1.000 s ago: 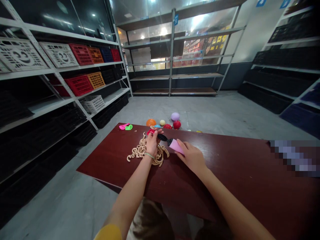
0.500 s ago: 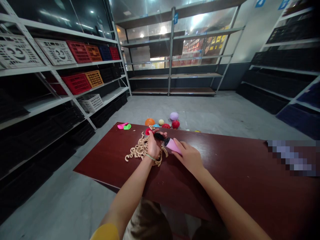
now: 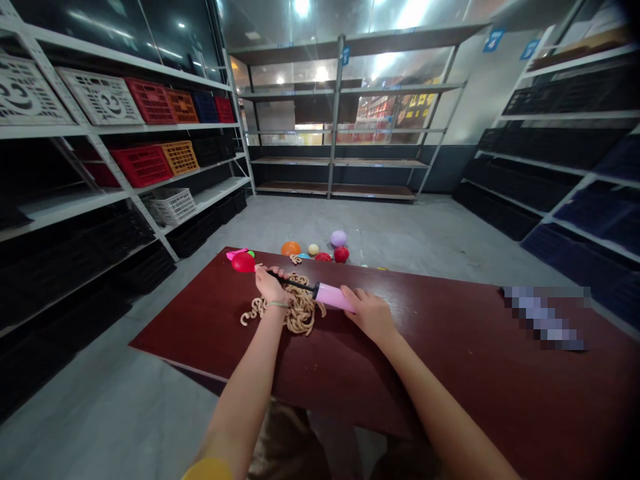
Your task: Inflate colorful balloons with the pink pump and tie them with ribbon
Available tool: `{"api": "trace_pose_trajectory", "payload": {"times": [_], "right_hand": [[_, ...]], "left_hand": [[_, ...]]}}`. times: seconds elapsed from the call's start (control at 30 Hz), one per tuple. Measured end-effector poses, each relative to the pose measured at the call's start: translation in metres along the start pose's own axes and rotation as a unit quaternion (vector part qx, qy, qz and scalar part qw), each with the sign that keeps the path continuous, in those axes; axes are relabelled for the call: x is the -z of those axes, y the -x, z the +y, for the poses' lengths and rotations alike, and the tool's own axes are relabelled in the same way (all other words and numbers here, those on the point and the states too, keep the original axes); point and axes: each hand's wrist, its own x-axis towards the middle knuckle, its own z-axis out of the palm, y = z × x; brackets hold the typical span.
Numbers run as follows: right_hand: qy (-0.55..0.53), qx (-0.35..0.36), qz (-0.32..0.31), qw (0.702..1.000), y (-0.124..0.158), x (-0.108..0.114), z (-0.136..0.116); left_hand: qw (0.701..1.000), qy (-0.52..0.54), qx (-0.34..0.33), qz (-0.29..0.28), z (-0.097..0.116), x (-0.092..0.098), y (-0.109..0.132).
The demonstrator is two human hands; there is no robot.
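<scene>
A hand balloon pump lies slantwise over the table, its pink barrel in my right hand, whose fingers are closed round it. A black rod shows between the barrel and my left hand. That hand is closed round the pump's black far end and the neck of a red balloon. The balloon is partly swollen and points to the left. Below and beside my left hand is a heap of tan, curly, rope-like pieces. My left hand hides part of the heap and the joint between pump and balloon.
Pink and green limp balloons lie at the brown table's far left corner. Beyond its far edge are an orange balloon, a purple one and red ones. Shelves with crates stand left; a blurred item lies right.
My left hand has moved left, away from my right, and the pump has lengthened with its rod now showing. The red balloon looks bigger. The whole view has shifted slightly.
</scene>
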Motion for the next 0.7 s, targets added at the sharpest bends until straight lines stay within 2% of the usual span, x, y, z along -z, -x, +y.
{"api": "trace_pose_trajectory", "payload": {"times": [0.13, 0.2, 0.3, 0.4, 0.43, 0.5, 0.6, 0.7], "right_hand": [[0.020, -0.005, 0.023, 1.000, 0.002, 0.000, 0.027], [0.018, -0.027, 0.026, 0.999, 0.001, -0.002, 0.031], [0.005, -0.074, 0.028, 0.997, -0.002, -0.006, 0.022], [-0.015, -0.111, 0.041, 0.993, -0.004, -0.006, 0.006], [-0.020, -0.121, 0.046, 0.991, -0.005, -0.006, 0.002], [-0.026, -0.135, 0.053, 0.989, -0.003, -0.005, -0.002], [-0.019, -0.114, 0.046, 0.992, -0.002, -0.004, 0.001], [-0.006, -0.075, 0.030, 0.997, -0.004, -0.004, 0.008]], "left_hand": [[0.995, 0.046, -0.043, 0.083, 0.011, 0.002, -0.013], [0.993, 0.053, -0.041, 0.097, 0.012, -0.003, -0.015], [0.994, 0.054, -0.047, 0.077, 0.005, -0.021, -0.007], [0.998, 0.055, -0.038, 0.017, -0.014, -0.042, 0.017], [0.998, 0.049, -0.011, -0.027, -0.022, -0.048, 0.027], [0.997, 0.040, 0.014, -0.058, -0.040, -0.056, 0.044], [0.997, 0.017, 0.036, -0.061, -0.059, -0.055, 0.055], [0.999, 0.001, 0.042, -0.032, -0.058, -0.046, 0.047]]}}
